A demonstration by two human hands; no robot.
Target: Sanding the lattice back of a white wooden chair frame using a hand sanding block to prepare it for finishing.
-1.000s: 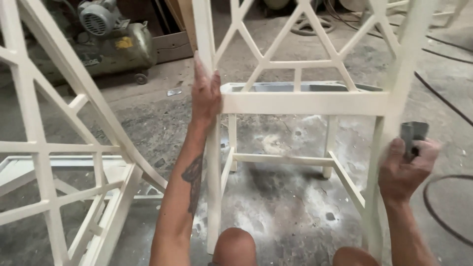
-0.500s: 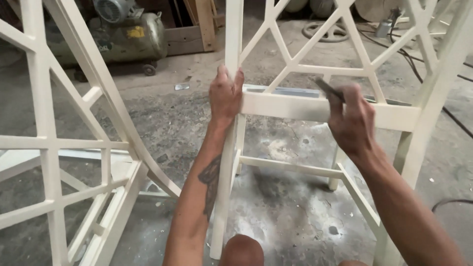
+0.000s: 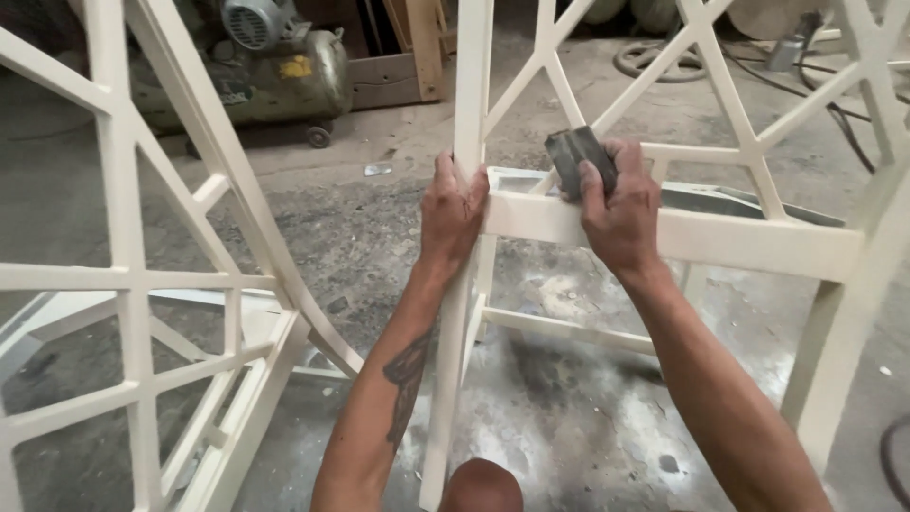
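Note:
A cream-painted wooden chair frame (image 3: 739,242) with a lattice back stands in front of me on the concrete floor. My left hand (image 3: 452,213) grips its upright leg post just where the horizontal rail joins it. My right hand (image 3: 621,204) presses a dark grey sanding block (image 3: 578,156) against the top of that rail, close to the left hand. The block's lower part is hidden under my fingers.
A second cream lattice frame (image 3: 133,284) leans at the left. An air compressor (image 3: 275,66) sits on the floor at the back left, beside wooden boards (image 3: 427,47). Hoses and cables (image 3: 664,57) lie at the back right. My knee (image 3: 481,485) shows at the bottom.
My right hand has carried the sanding block from the right post leftward along the rail to near the left hand. The left hand stays on the post.

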